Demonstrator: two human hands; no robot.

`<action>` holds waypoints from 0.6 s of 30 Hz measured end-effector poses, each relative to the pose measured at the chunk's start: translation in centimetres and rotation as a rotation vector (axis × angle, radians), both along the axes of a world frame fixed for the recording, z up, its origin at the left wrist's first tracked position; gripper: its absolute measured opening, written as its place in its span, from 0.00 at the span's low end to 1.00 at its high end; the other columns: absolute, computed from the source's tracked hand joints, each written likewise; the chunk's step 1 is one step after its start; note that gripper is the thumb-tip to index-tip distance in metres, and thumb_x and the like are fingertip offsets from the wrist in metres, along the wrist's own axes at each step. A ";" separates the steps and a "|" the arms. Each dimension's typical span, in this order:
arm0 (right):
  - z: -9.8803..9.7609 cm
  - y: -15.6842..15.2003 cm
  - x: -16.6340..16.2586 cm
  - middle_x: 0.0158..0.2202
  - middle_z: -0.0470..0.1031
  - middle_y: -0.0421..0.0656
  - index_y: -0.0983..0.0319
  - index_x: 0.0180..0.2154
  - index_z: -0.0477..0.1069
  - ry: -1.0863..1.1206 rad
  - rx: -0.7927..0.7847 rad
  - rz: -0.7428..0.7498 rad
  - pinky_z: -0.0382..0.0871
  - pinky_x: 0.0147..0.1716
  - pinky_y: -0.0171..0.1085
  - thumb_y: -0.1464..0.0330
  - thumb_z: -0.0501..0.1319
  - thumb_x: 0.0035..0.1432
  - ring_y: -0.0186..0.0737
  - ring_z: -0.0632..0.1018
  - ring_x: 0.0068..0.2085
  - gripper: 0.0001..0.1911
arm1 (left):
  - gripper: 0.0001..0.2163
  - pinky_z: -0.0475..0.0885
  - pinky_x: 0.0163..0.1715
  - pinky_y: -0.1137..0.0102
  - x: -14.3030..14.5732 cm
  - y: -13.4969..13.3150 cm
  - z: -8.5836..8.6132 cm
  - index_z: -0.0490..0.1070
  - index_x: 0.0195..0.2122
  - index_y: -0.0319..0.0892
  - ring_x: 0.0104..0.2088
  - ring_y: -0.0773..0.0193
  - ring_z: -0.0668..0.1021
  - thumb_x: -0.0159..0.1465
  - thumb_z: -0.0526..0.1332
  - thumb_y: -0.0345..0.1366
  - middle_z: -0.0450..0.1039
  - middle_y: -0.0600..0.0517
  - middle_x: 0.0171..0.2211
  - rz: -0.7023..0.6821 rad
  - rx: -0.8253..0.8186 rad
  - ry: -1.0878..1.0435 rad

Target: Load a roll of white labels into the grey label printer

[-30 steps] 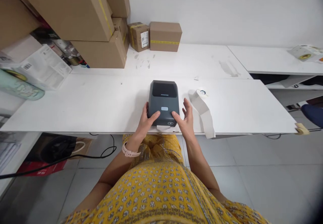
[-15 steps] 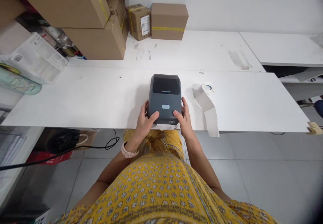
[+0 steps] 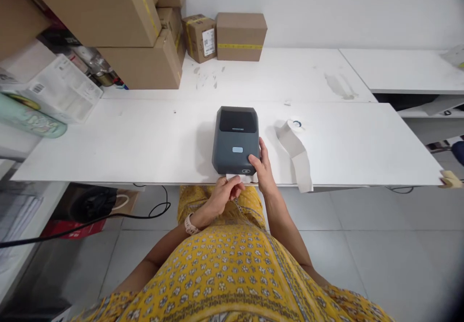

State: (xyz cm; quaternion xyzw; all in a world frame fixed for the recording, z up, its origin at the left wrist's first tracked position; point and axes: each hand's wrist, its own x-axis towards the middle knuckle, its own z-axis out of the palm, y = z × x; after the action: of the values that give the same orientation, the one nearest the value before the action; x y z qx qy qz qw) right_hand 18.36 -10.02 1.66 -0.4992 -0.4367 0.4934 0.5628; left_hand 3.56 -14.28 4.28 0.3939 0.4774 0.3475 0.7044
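A dark grey label printer (image 3: 236, 140) rests near the front edge of the white table, its light button facing up. A white paper label (image 3: 236, 177) sticks out from under its near edge. My left hand (image 3: 224, 191) is at that edge, thumb and fingers pinched on the label. My right hand (image 3: 261, 167) grips the printer's right side, thumb on top and fingers along the side. To the right lies a roll of white labels (image 3: 294, 127), its loose strip hanging over the table edge.
Cardboard boxes (image 3: 141, 65) are stacked at the back left, with two smaller boxes (image 3: 239, 36) by the wall. A white carton (image 3: 68, 90) and a green bottle (image 3: 39, 119) stand at the far left. A black cable (image 3: 141, 213) hangs below the table.
My left hand has let go of the printer's left side and moved to the label at its near edge. My right hand still holds the printer's right side.
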 end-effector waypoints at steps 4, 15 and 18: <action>0.5 -0.3 0.0 0.74 0.50 0.47 0.51 0.71 0.45 -0.105 0.027 -0.007 0.55 0.69 0.57 0.47 0.60 0.60 0.51 0.58 0.72 0.45 | 0.20 0.55 0.21 0.72 -0.2 -0.2 -0.9 0.71 0.23 0.40 0.17 0.73 0.61 0.62 0.60 0.53 0.60 0.58 0.14 -0.012 0.049 0.014; 6.4 -1.6 -0.4 0.72 0.56 0.27 0.43 0.48 0.76 -0.957 0.345 0.030 0.23 0.71 0.65 0.52 0.59 0.65 0.56 0.44 0.75 0.13 | 0.18 0.63 0.25 0.71 -6.6 1.2 -0.9 0.75 0.29 0.41 0.22 0.69 0.69 0.64 0.60 0.51 0.71 0.55 0.22 -0.269 0.203 0.325; 6.8 -0.6 -0.6 0.70 0.61 0.29 0.47 0.44 0.77 -0.912 0.323 0.105 0.19 0.70 0.64 0.51 0.58 0.66 0.54 0.43 0.75 0.13 | 0.15 0.65 0.26 0.71 -7.7 1.8 -0.2 0.73 0.26 0.42 0.24 0.68 0.70 0.65 0.61 0.47 0.69 0.56 0.22 0.018 0.327 0.430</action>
State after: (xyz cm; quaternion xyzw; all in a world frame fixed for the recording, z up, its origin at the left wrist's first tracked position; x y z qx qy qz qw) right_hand 17.80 -10.66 8.45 -0.5481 -0.7344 0.1778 0.3586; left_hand -4.11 -12.45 4.08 0.5628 0.5570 0.3347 0.5108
